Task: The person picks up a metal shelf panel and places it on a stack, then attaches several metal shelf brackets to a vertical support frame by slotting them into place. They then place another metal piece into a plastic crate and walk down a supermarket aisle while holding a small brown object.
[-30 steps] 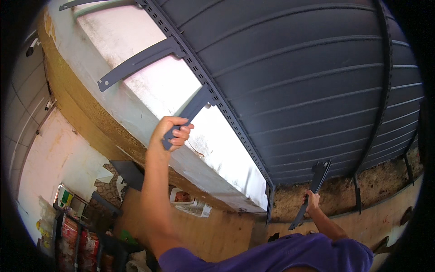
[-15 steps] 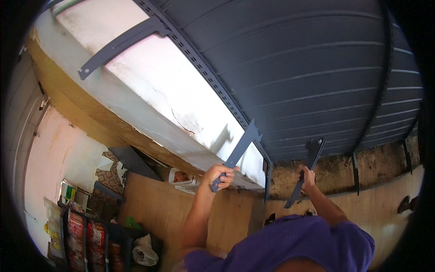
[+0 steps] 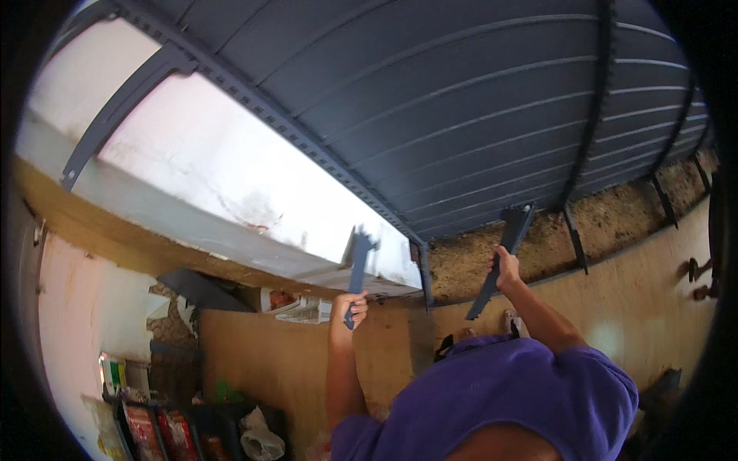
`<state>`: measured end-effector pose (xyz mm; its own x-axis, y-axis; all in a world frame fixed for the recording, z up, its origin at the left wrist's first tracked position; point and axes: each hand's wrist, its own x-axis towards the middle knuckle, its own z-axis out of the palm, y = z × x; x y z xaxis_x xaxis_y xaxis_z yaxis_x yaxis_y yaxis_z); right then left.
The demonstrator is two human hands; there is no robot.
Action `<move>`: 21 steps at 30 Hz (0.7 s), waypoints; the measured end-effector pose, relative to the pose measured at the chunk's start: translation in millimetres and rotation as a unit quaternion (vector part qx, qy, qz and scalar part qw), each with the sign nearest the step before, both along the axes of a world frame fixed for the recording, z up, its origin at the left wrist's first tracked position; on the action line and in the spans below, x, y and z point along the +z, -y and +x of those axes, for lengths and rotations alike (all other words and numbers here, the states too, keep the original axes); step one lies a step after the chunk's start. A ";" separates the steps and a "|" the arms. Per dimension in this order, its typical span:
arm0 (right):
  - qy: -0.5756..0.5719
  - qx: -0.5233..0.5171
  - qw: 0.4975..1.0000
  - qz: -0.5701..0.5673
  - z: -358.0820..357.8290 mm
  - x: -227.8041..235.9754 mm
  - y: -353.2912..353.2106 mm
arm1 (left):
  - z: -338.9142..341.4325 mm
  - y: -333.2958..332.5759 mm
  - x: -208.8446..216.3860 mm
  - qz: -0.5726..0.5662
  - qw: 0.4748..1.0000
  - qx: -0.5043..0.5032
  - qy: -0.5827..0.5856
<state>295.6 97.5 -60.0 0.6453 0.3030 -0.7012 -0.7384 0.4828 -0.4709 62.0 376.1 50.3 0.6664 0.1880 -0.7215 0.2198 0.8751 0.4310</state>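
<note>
My left hand [image 3: 349, 310] is closed round the lower end of a grey metal shelf bracket [image 3: 358, 265]. The bracket's toothed end points up, in front of the white wall and a little left of the slotted upright [image 3: 300, 140]. To the right, my right hand [image 3: 504, 270] grips a second, darker shelf bracket [image 3: 518, 224] around its middle. That one slants, with its wide end up near the bottom of the dark ribbed panel [image 3: 461, 100]. A third bracket [image 3: 115, 115] juts out from the upright at upper left, and no hand touches it.
More uprights with feet [image 3: 575, 238] stand along the panels at right. At lower left is a rack [image 3: 157, 430] of red packets beside a white plastic bag [image 3: 261, 438]. A dark sheet [image 3: 201, 290] leans by the wall. The floor [image 3: 261, 346] is wood-coloured.
The head view has shifted. The left bracket has come away leftward from the upright in the picture and stands steeper. My right hand still grips its bracket at much the same slant.
</note>
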 end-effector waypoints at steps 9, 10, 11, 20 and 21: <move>0.008 0.022 1.000 -0.002 1.4 6.5 -4.8 | 75.0 105.6 13.2 0.321 0.933 -0.148 -0.065; 0.009 0.012 1.000 0.002 1.7 14.3 -5.6 | 84.4 116.3 9.6 0.354 0.919 -0.164 -0.051; 0.006 0.008 1.000 0.007 -1.2 22.8 -8.5 | 93.1 132.1 17.5 0.399 0.898 -0.181 -0.025; 0.083 -0.008 0.995 0.061 0.1 59.9 -6.2 | 133.0 183.7 4.6 0.726 0.632 -0.249 0.107; 0.088 -0.004 0.994 0.066 0.8 59.6 -5.8 | 132.1 186.3 0.9 0.745 0.610 -0.237 0.129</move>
